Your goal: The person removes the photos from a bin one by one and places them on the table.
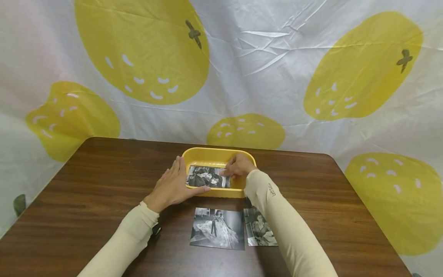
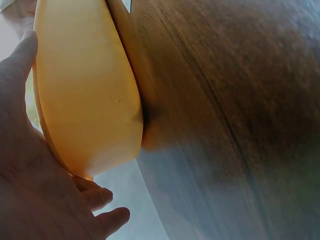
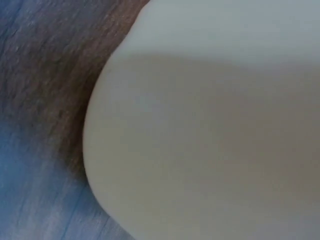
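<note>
A single word-like mark can be read, in the head view; it is small dark lettering [image 1: 272,189] on the pale yellow sleeve [image 1: 294,227] of the right arm, on the part near the wrist, just behind the right hand [image 1: 239,165]; it begins with "Lets", joined directly to what looks like a capital S and a few more letters, perhaps "LetsSlim", though the ending is too small and blurred to be sure; the letters stand turned on their side, so that the line climbs steeply from its first letter up toward the cuff.
</note>
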`<state>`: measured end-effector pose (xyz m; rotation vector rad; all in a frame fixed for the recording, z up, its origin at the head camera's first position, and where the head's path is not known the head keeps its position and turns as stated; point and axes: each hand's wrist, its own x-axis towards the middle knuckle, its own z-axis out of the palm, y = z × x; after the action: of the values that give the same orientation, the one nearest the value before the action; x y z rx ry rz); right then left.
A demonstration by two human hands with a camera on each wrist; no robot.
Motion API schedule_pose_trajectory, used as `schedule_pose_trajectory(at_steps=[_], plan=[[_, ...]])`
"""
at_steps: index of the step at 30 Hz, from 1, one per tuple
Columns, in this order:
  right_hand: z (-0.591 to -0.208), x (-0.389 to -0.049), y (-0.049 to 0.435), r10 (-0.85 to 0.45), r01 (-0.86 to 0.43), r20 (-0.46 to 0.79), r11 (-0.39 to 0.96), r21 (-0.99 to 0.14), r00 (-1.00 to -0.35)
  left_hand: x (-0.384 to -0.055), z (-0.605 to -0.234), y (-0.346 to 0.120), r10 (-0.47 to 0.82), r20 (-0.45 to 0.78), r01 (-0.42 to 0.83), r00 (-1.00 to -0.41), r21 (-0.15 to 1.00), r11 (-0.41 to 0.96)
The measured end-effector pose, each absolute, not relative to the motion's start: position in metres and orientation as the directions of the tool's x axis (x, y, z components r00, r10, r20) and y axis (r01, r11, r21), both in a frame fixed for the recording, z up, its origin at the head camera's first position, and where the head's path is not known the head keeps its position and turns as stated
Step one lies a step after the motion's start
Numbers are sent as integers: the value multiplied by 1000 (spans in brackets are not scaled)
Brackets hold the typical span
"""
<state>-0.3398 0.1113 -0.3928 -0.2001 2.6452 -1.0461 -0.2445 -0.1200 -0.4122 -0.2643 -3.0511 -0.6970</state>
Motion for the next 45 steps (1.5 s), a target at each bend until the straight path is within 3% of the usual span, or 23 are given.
schedule_pose_trajectory(at_steps=[14,27,45], plan=[[-393,-341,109,-262,-3,-220,649,-761,-940,-243,-411,-120,165,48,170,-985,426,889],[-394,-340,107,-226,26,-228,652,-757,-947,-243,-410,-118,163,48,168,-985,428,888],[-368,-348,128,-236,67,-235,555,-829,-943,-245,-414,-119,157,48,163,-986,428,889]])
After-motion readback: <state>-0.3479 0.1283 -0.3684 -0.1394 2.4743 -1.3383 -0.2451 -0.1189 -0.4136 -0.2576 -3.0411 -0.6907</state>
